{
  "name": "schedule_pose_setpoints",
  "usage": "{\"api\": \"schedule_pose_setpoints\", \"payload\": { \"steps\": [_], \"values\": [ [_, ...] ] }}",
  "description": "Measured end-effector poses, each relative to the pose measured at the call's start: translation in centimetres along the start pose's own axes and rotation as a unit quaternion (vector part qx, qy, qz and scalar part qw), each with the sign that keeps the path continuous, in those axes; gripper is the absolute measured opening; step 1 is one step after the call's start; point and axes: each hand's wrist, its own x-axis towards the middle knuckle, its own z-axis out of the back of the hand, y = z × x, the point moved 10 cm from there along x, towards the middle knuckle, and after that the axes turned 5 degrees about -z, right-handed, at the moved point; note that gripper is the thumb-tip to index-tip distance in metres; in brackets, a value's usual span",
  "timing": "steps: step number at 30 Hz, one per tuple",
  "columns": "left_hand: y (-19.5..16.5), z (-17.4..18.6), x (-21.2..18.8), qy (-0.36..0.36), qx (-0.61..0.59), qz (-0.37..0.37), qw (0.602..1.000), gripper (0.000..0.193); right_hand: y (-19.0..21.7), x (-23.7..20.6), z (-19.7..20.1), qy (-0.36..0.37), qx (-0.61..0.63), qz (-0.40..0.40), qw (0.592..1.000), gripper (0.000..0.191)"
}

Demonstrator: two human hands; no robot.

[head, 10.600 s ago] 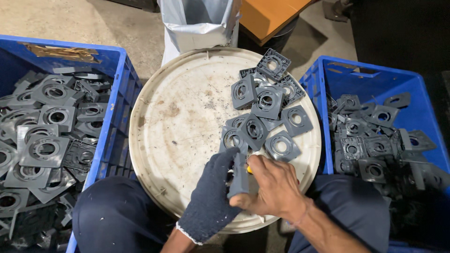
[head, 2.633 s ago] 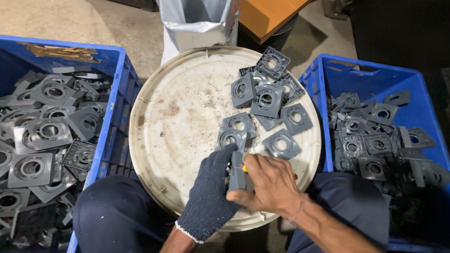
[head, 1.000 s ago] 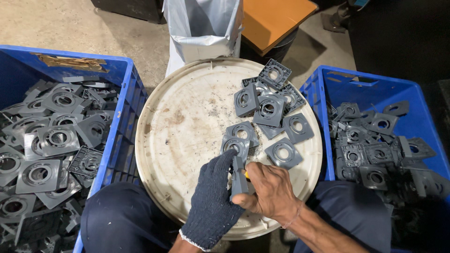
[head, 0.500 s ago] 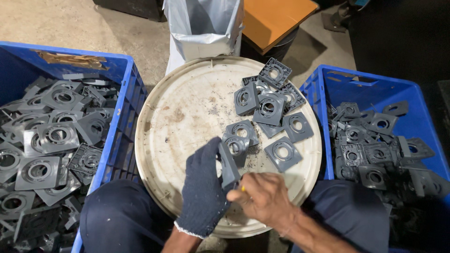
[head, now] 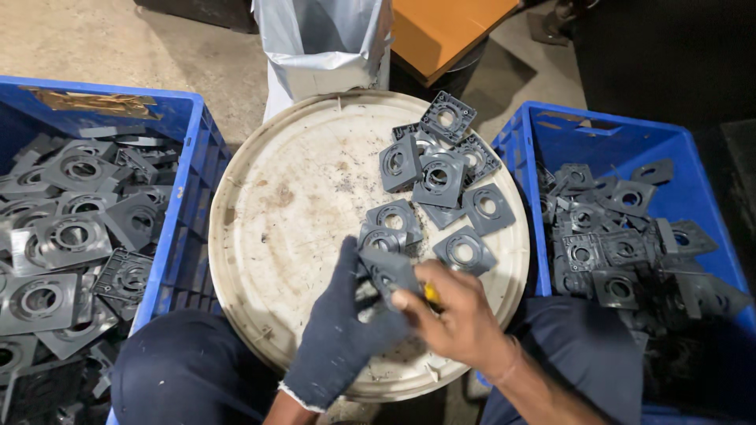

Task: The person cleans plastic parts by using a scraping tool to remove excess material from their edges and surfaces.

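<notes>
Your gloved left hand (head: 342,330) has its fingers (head: 346,264) curled closed around a grey square plate (head: 390,271), gripping it from the left and underneath so it sits tilted above the near part of the round lid. Your bare right hand (head: 461,319) is pressed against the same plate from the right, thumb on its lower edge, fingers folded shut over a small yellow tool (head: 431,293); only a sliver of the tool shows, so its kind cannot be made out.

Judging by this grip, you are working the plate's edge with the tool, one piece at a time. The next move calls for a firm left-hand hold while the right guides the tool along the edge, keeping it clear of the glove.

Just beyond your fingertips lie two more plates (head: 392,222), touching each other, with another plate (head: 465,252) just to the right of them. Farther out, a loose heap of plates (head: 437,161) overlaps toward the far right rim. All rest on a round, scuffed white lid (head: 283,228) that serves as your desk, propped across your knees.

Left of your left hand stands a blue crate (head: 185,197) full of like plates; right of your right hand, a second blue crate (head: 551,130) holds darker ones. Beyond the lid's far edge stand a silvery bag (head: 319,43) and an orange board (head: 441,27).
</notes>
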Motion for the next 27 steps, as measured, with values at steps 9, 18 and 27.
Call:
{"api": "schedule_pose_setpoints", "payload": {
  "steps": [9,18,27],
  "values": [
    [2.3,-2.2,-2.4,0.109,-0.292,0.206,0.928,0.096,3.7,0.1,-0.4,0.124,-0.059,0.043,0.990,0.043],
    [-3.2,-2.0,-0.4,0.136,0.040,-0.040,0.989,0.114,0.9,1.0,0.8,0.073,-0.027,-0.011,0.997,0.019],
    [-5.6,-0.7,-0.5,0.102,0.183,-0.192,0.959,0.114,2.1,-0.9,-0.6,0.083,-0.074,0.035,0.993,0.013]
  ]
}}
